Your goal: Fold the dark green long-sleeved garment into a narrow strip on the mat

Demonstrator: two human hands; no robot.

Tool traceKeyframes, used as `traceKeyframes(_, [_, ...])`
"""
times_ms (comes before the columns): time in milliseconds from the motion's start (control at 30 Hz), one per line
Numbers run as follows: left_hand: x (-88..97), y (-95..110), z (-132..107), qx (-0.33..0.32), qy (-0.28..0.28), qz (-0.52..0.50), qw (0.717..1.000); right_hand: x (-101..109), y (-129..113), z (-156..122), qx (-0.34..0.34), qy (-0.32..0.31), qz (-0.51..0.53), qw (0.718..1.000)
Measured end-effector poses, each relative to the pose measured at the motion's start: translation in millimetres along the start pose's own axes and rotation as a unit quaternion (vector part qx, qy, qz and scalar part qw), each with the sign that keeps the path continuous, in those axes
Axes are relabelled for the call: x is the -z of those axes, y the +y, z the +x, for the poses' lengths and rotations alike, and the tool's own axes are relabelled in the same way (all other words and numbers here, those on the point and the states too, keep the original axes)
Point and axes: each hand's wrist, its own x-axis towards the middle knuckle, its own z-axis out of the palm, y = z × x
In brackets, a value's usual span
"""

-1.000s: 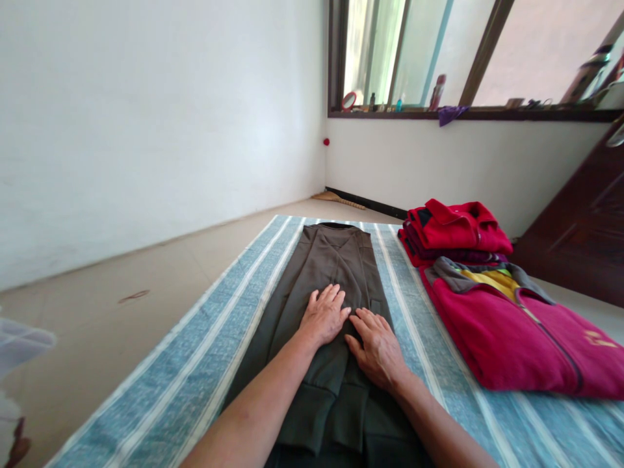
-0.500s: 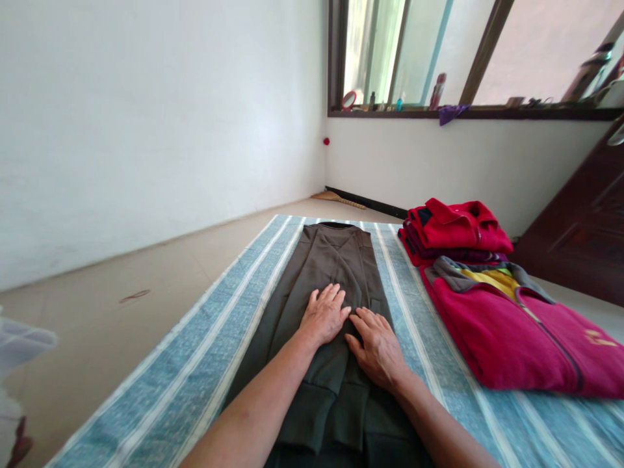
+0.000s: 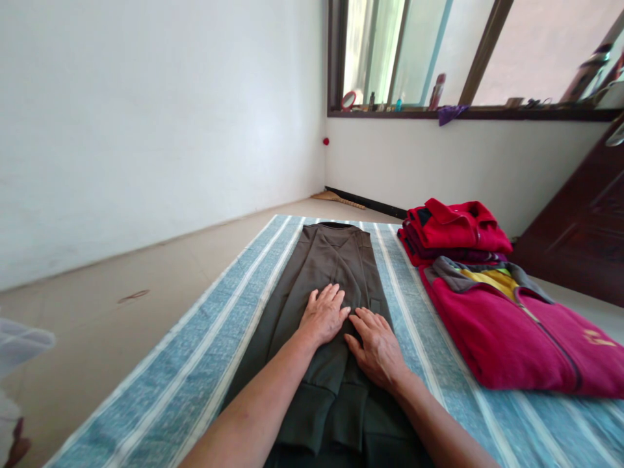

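Observation:
A dark olive-brown garment [image 3: 325, 255] lies lengthwise on a blue-and-white striped cloth [image 3: 195, 364], its sides folded into a long narrow shape. At its near end two cuffed sleeve ends show side by side. My left hand [image 3: 325, 315] rests flat on the middle of the garment, fingers stretched forward. Just right of it my right hand [image 3: 375, 344] lies palm down on the same fabric, thumb apart from the fingers. The two hands almost touch at the left thumb. Neither hand grips the cloth.
To the right lies a folded magenta zip jacket [image 3: 526, 338] with a grey collar. Behind it is a stack of folded red clothes [image 3: 458, 227]. A dark red door [image 3: 575, 227] stands at far right. Small bottles and a mirror [image 3: 348, 100] line the window sill.

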Motion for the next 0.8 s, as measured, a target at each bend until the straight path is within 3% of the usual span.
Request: traceKeyframes(800, [2.1, 0.6, 1.5, 0.008, -0.013, 0.0, 1.0, 1.5, -0.3, 1.3, -0.002, -0.002, 0.01, 1.0])
